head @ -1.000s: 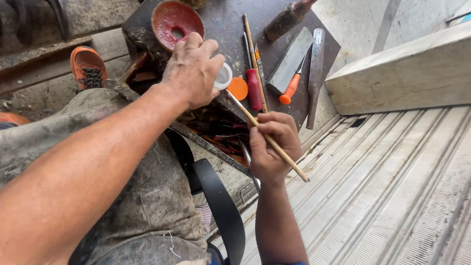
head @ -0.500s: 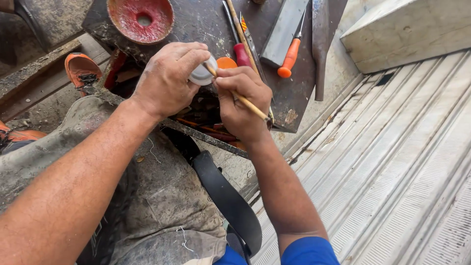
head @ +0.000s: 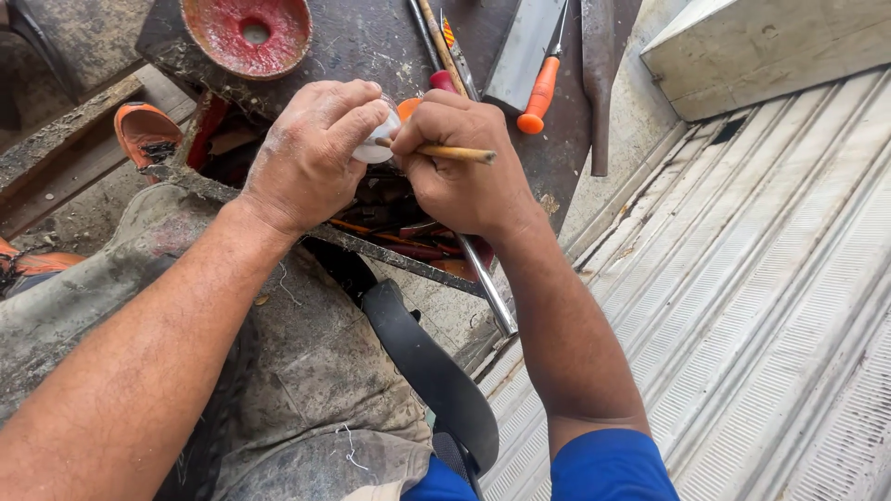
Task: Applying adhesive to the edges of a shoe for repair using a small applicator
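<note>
Red and chipped, a shallow bowl (head: 246, 32) with a hole in its middle sits at the upper left of the frame on the dark bench (head: 362, 46). Just below it the left hand (head: 311, 153) is curled shut around a small white pot (head: 379, 144), thumb and forefinger pinching it, seemingly to keep it steady and its mouth turned toward the other hand. Touching it from the right, the right hand (head: 464, 162) is closed in a writing grip on a thin wooden stick (head: 455, 152), held near its working end, probably for fine control. The stick lies almost level across the frame, its long axis running left to right, its tip at the pot and its free end pointing right. Further right on the bench lie an orange-handled tool (head: 541, 93) and a grey metal bar (head: 524, 42), at the frame's upper centre.
</note>
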